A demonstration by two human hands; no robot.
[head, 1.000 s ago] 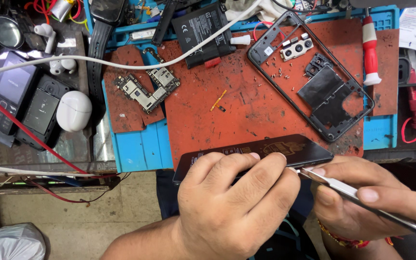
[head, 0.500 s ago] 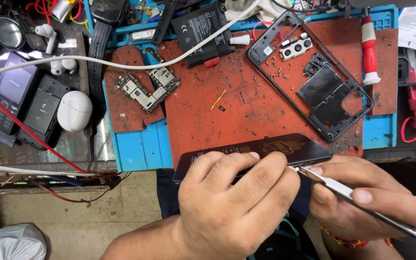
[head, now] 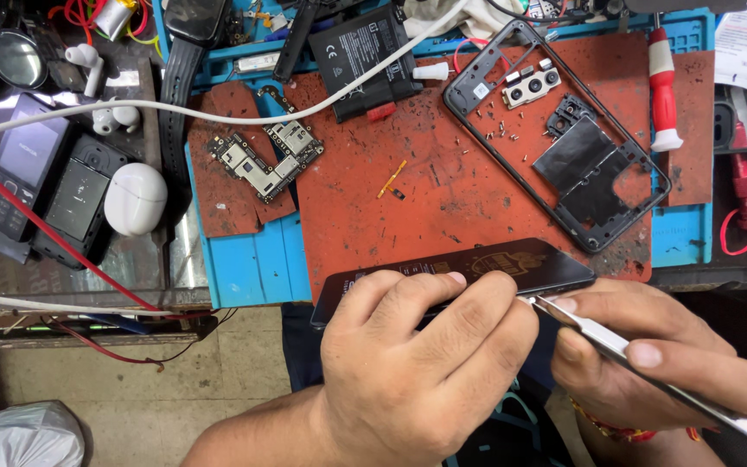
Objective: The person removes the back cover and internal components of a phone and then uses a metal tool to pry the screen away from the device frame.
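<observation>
Your left hand [head: 417, 363] is clamped on the black phone panel [head: 512, 264], fingers curled over its near long edge, holding it tilted at the front edge of the red work mat [head: 443, 182]. Your right hand [head: 650, 355] is closed around a pair of metal tweezers [head: 616, 346], thumb and forefinger pinching the shaft; the tip sits at the panel's near edge, right by your left index fingertip. Whether the tip is actually under the panel, can't tell. Relative to the mat: the black phone frame [head: 555, 130] lies on its far-right part, with the camera module [head: 529, 86] inside its top end. The circuit board [head: 265, 156] lies at the mat's left edge. The black battery [head: 365, 56] rests at the mat's far edge, with a white cable [head: 218, 108] running across it and off to the left. A red-and-white screwdriver [head: 663, 86] lies just right of the frame. Well left of the mat, off it: a white earbud case [head: 134, 199] beside two dark phones [head: 45, 186].
</observation>
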